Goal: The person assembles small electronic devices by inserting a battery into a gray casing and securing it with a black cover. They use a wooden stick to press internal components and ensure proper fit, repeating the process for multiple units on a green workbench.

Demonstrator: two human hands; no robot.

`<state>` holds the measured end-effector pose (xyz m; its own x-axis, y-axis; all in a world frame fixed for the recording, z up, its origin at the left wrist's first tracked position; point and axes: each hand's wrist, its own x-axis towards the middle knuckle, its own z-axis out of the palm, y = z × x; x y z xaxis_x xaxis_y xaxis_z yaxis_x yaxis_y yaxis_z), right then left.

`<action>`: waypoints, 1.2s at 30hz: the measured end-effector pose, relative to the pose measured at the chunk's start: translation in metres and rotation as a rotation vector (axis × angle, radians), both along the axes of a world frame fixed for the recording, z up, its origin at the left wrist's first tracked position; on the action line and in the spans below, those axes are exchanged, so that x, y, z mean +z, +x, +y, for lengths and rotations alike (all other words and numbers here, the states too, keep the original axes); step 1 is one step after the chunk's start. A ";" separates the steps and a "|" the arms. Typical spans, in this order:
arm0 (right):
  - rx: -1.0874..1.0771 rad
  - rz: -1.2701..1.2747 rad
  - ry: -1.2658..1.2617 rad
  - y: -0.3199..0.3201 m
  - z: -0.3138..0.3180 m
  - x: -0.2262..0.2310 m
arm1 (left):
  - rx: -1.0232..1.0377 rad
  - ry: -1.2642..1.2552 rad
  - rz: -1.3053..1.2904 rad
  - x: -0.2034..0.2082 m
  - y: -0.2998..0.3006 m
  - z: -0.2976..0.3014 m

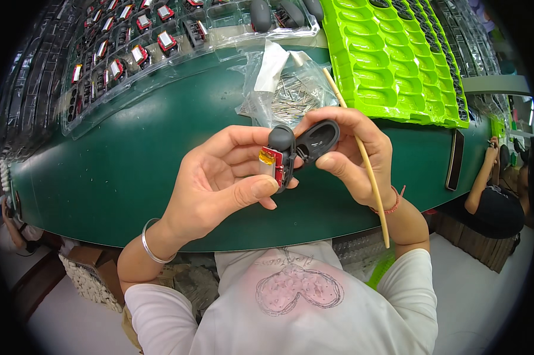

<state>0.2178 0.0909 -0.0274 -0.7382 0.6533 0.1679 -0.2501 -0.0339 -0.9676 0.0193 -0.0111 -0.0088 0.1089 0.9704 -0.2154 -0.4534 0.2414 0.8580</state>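
Note:
Between my hands, above the green table, is a small black earbud charging case. My left hand [213, 171] grips its base [283, 155], where a red circuit board [277, 168] and a silver battery with yellow tape [267, 161] are exposed. My right hand [358, 148] pinches the black oval lid shell [318, 139], its hollow side facing up. The two parts meet or nearly meet at the hinge side; I cannot tell if they are joined. A thin wooden stick [367, 171] lies across my right hand, its lower end past the wrist.
Behind my hands, a clear plastic bag [290, 94] holds many metal pins. Clear trays of case parts with red boards [166, 41] fill the far left. A bright green moulded tray [379, 71] stands far right, a dark phone [455, 160] nearer. Other people sit at both sides.

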 end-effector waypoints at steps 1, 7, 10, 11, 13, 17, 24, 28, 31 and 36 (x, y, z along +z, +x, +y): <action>-0.001 -0.020 -0.030 0.002 0.000 0.002 | -0.014 -0.011 -0.007 0.000 0.000 0.000; 0.046 -0.087 -0.016 0.005 0.001 0.010 | -0.008 -0.058 -0.032 -0.008 -0.001 0.002; 0.052 -0.116 0.067 0.004 0.000 0.008 | -0.008 -0.062 -0.030 -0.013 -0.001 0.003; 0.051 -0.127 0.107 0.004 0.001 0.007 | -0.010 -0.064 -0.034 -0.013 -0.001 0.003; 0.030 -0.121 0.107 0.003 0.000 0.005 | -0.011 -0.078 -0.047 -0.011 0.000 0.004; 0.008 -0.147 0.170 0.003 0.000 0.006 | -0.020 -0.093 -0.036 -0.008 0.000 0.003; -0.040 -0.169 0.241 0.002 -0.001 0.003 | -0.056 -0.117 -0.076 -0.008 0.000 0.003; -0.051 -0.174 0.240 0.003 -0.004 0.006 | -0.052 -0.113 -0.070 -0.009 0.001 0.004; -0.065 -0.157 0.251 0.003 -0.004 0.005 | -0.027 -0.115 -0.057 -0.008 0.002 0.003; -0.012 -0.193 0.235 0.005 -0.002 0.009 | -0.012 -0.120 -0.030 -0.008 0.003 0.003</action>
